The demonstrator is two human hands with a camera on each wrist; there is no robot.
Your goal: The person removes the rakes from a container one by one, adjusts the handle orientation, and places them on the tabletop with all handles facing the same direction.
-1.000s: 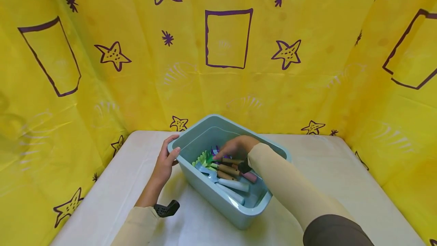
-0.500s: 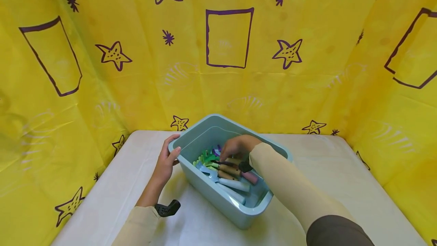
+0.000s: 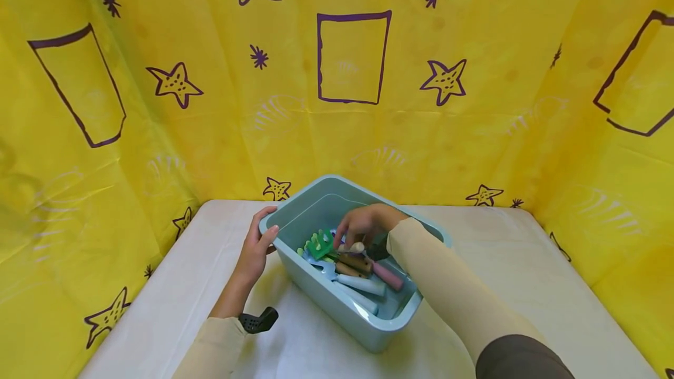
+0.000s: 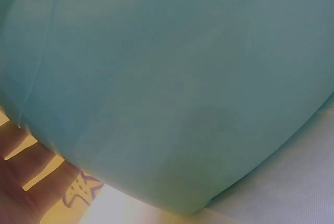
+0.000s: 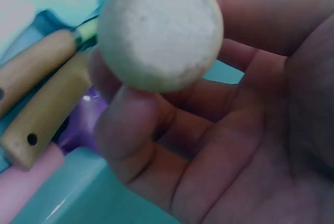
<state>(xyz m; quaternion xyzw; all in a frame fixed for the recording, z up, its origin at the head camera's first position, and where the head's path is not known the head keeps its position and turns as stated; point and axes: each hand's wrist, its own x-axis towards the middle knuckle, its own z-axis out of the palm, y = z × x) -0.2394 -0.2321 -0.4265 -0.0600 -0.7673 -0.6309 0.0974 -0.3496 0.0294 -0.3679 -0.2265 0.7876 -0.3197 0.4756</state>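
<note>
Yellow cloth [image 3: 337,151] hung on the back and both sides, creased, printed with purple-outlined starfish, bursts and rough four-sided frames. Below it, a table [image 3: 484,262] with a white, faintly wrinkled covering, its far edge close against the cloth. Bin [image 3: 329,306], blue-green and deep, standing upright on the table, set at an angle. Left hand [image 3: 256,244] grips the bin's near-left corner, thumb over the rim, fingers outside. Right hand [image 3: 363,224] down inside the bin, fingers curled round a round-ended wooden handle [image 5: 159,31]. Green pronged head [image 3: 319,244] just beyond the fingers; probably the same tool, though the hand hides part of the join. Lying beneath, on the bin's near side: pale blue handles [image 3: 363,285], brown handles [image 3: 355,262], one pink handle [image 3: 388,276].
</note>
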